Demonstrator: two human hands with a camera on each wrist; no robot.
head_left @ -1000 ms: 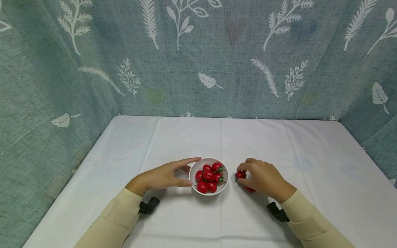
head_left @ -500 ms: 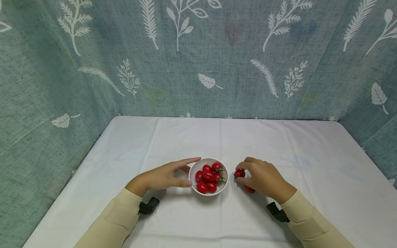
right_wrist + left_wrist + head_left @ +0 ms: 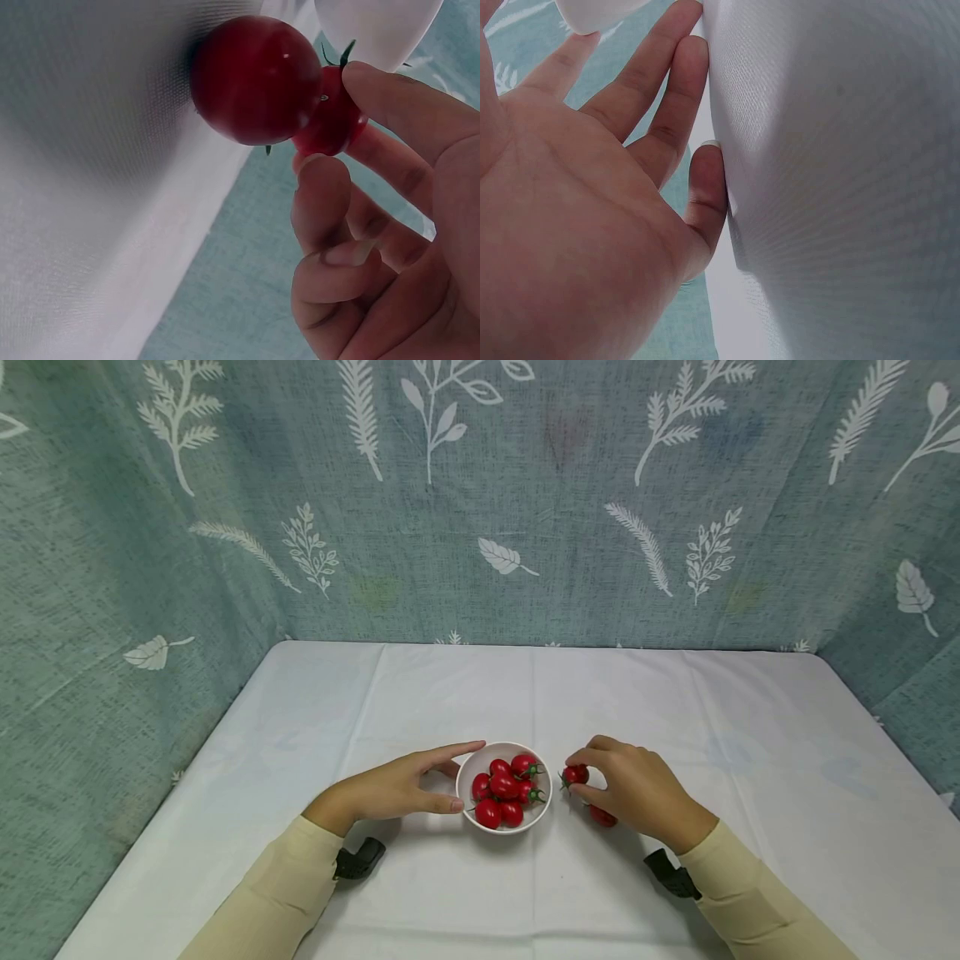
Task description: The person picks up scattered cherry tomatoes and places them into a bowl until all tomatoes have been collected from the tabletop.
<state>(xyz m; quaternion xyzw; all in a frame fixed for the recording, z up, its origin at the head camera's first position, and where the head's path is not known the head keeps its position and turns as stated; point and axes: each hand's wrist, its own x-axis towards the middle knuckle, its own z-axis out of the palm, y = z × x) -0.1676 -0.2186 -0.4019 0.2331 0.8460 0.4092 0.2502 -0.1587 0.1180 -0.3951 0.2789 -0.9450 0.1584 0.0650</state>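
Note:
A white bowl [image 3: 467, 770] with several red cherry tomatoes [image 3: 505, 787] stands in the middle of the table. My left hand [image 3: 386, 787] is at its left side, fingers spread and fairly straight, with index finger and thumb right at the rim. The bowl's underside [image 3: 604, 11] meets a fingertip in the left wrist view. To the right of the bowl, my right hand [image 3: 637, 789] pinches a cherry tomato [image 3: 334, 120] with green sepals between thumb and fingertips. Another cherry tomato [image 3: 602, 816] lies on the cloth below that hand, partly covered by it; it looms large in the right wrist view.
White cloth [image 3: 420, 893] covers the table, with fold lines across it. A blue-green curtain [image 3: 480, 585] with white leaf prints rises behind the table and at both sides. Black wrist cameras [image 3: 360, 858] sit below both wrists.
My right hand's fingertips have shifted slightly left and away from me with the pinched cherry tomato, uncovering more of the one beneath. The left hand and bowl have stayed put.

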